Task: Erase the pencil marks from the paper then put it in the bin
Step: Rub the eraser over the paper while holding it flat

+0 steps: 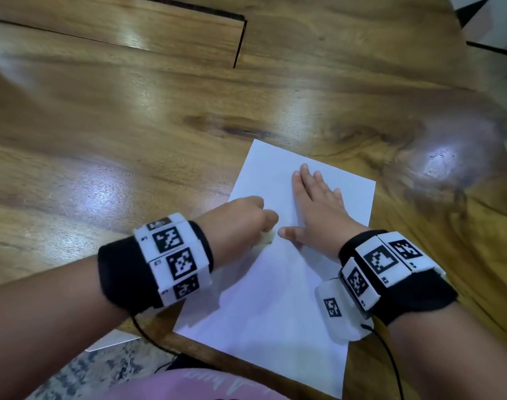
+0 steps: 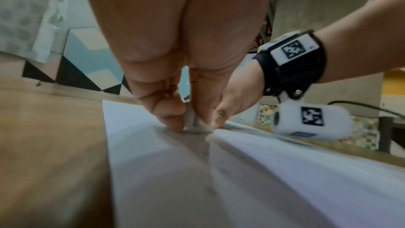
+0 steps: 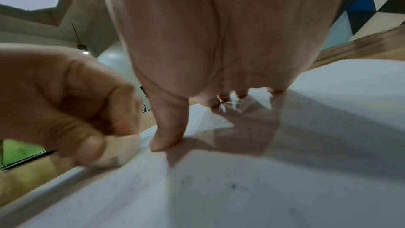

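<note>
A white sheet of paper [image 1: 275, 284] lies on the wooden table [image 1: 131, 125], near its front edge. My left hand [image 1: 246, 217] pinches a small white eraser [image 1: 65, 239]... [image 1: 267, 237] and presses it on the paper's left part. In the left wrist view the eraser [image 2: 196, 124] sits between thumb and fingers, touching the paper [image 2: 241, 179]. My right hand [image 1: 313, 203] lies flat on the sheet with fingers spread, its thumb close to the eraser [image 3: 118, 152]. The paper [image 3: 263, 179] shows faint grey specks.
The table's front edge [image 1: 217, 353] runs just below the paper, with patterned floor [image 1: 102, 368] beyond it. A dark gap [image 1: 240, 39] cuts the tabletop at the back. No bin is in view.
</note>
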Action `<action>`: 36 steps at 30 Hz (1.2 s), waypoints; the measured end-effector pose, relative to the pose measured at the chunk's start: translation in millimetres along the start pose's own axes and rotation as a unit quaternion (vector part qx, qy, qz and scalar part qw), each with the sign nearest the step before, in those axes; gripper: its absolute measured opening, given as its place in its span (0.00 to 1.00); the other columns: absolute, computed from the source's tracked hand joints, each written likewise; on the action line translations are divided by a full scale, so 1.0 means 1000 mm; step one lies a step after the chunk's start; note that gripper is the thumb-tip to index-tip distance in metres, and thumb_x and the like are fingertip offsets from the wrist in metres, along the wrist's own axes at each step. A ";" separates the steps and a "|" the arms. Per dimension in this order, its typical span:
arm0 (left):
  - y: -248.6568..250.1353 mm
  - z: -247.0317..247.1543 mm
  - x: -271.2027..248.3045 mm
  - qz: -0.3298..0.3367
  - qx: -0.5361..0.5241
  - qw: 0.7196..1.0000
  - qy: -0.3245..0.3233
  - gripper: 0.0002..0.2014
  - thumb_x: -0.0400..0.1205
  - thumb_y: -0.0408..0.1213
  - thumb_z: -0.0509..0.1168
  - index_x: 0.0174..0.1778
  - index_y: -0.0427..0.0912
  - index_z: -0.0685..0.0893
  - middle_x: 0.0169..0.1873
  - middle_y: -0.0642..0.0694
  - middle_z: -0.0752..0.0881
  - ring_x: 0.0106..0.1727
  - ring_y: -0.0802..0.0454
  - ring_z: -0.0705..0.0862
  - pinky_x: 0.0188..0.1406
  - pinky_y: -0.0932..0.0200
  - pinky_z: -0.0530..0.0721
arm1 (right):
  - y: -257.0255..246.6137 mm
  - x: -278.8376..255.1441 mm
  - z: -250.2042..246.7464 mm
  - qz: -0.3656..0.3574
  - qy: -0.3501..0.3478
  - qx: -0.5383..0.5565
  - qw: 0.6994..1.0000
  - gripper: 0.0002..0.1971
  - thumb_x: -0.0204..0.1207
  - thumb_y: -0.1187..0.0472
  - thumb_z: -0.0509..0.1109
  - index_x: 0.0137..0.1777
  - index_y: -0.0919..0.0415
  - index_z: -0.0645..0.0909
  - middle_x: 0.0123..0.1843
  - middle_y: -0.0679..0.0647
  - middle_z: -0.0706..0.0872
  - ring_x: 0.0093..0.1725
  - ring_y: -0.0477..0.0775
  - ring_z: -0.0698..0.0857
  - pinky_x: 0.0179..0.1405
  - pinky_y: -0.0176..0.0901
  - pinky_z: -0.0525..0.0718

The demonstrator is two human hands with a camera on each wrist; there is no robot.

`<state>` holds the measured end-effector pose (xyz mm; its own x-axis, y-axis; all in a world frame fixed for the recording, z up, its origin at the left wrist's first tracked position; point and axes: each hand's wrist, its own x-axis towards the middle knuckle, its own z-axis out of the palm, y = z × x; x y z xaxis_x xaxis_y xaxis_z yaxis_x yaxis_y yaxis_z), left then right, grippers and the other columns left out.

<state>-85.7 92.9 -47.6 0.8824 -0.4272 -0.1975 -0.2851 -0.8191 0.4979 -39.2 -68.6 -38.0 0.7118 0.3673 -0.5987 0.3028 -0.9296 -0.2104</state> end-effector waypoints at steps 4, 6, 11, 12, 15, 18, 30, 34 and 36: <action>0.006 0.015 -0.059 0.094 0.029 0.995 -0.004 0.14 0.77 0.47 0.49 0.35 0.44 0.74 0.34 0.51 0.73 0.36 0.47 0.76 0.35 0.52 0.77 | 0.000 0.000 0.000 -0.003 0.001 0.007 1.000 0.51 0.79 0.44 0.66 0.83 0.58 0.29 0.82 0.50 0.24 0.82 0.53 0.29 0.80 0.58 0.36; 0.007 0.017 -0.081 0.050 -0.031 0.998 -0.023 0.12 0.79 0.46 0.51 0.35 0.45 0.74 0.36 0.50 0.74 0.34 0.49 0.78 0.34 0.50 0.80 | 0.000 -0.001 0.000 -0.004 0.002 0.014 1.000 0.51 0.79 0.44 0.66 0.83 0.57 0.29 0.82 0.50 0.24 0.82 0.52 0.29 0.80 0.57 0.35; -0.003 0.006 -0.066 0.000 -0.097 0.995 -0.030 0.14 0.73 0.53 0.59 0.34 0.47 0.82 0.33 0.54 0.76 0.36 0.55 0.80 0.38 0.59 0.77 | 0.000 -0.002 -0.001 -0.004 0.004 0.014 1.000 0.51 0.79 0.44 0.66 0.82 0.57 0.28 0.82 0.50 0.24 0.82 0.52 0.29 0.80 0.57 0.35; -0.007 -0.002 -0.057 -0.019 -0.096 0.995 -0.011 0.13 0.71 0.53 0.62 0.34 0.47 0.83 0.33 0.54 0.78 0.37 0.54 0.80 0.37 0.60 0.75 | 0.000 -0.002 -0.001 -0.003 0.003 0.012 1.000 0.52 0.78 0.42 0.66 0.82 0.57 0.28 0.82 0.51 0.24 0.82 0.53 0.28 0.80 0.57 0.35; -0.014 -0.021 -0.031 -0.051 -0.060 0.996 0.046 0.10 0.73 0.46 0.69 0.40 0.43 0.86 0.36 0.47 0.86 0.41 0.50 0.81 0.39 0.58 0.72 | -0.006 -0.004 0.002 0.004 -0.006 -0.010 1.000 0.58 0.72 0.35 0.69 0.82 0.53 0.26 0.81 0.52 0.21 0.81 0.55 0.26 0.80 0.61 0.34; -0.012 -0.025 -0.006 -0.063 -0.019 0.997 0.027 0.07 0.74 0.39 0.69 0.46 0.42 0.85 0.42 0.44 0.86 0.42 0.50 0.79 0.40 0.57 0.71 | -0.011 -0.003 0.002 0.012 -0.012 -0.025 1.000 0.60 0.68 0.32 0.69 0.81 0.46 0.25 0.80 0.55 0.19 0.80 0.58 0.24 0.79 0.65 0.33; -0.012 0.008 -0.081 -0.003 -0.077 0.997 -0.017 0.09 0.74 0.44 0.63 0.29 0.46 0.76 0.30 0.57 0.71 0.30 0.61 0.72 0.33 0.67 0.70 | -0.010 -0.002 0.004 0.007 -0.010 -0.012 1.000 0.59 0.69 0.33 0.70 0.81 0.44 0.25 0.79 0.54 0.19 0.79 0.57 0.23 0.78 0.65 0.31; -0.017 -0.009 -0.028 -0.016 -0.036 0.997 0.059 0.06 0.73 0.40 0.64 0.32 0.43 0.78 0.32 0.50 0.75 0.35 0.48 0.74 0.35 0.59 0.71 | -0.010 -0.002 0.004 0.007 -0.004 -0.014 1.000 0.59 0.68 0.32 0.70 0.81 0.43 0.25 0.80 0.54 0.19 0.80 0.57 0.23 0.79 0.65 0.32; -0.021 -0.007 -0.025 -0.012 -0.018 0.998 0.058 0.05 0.75 0.37 0.64 0.34 0.43 0.78 0.35 0.45 0.78 0.38 0.45 0.77 0.36 0.51 0.77 | -0.010 -0.002 0.004 0.006 -0.004 -0.013 1.000 0.59 0.68 0.32 0.70 0.81 0.44 0.25 0.80 0.54 0.19 0.80 0.57 0.23 0.79 0.65 0.32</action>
<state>-99.4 123.5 -47.5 0.9264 -0.3595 -0.1118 -0.2522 -0.8132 0.5246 -46.5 -60.3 -37.8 0.7104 0.3552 -0.6076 0.3105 -0.9329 -0.1824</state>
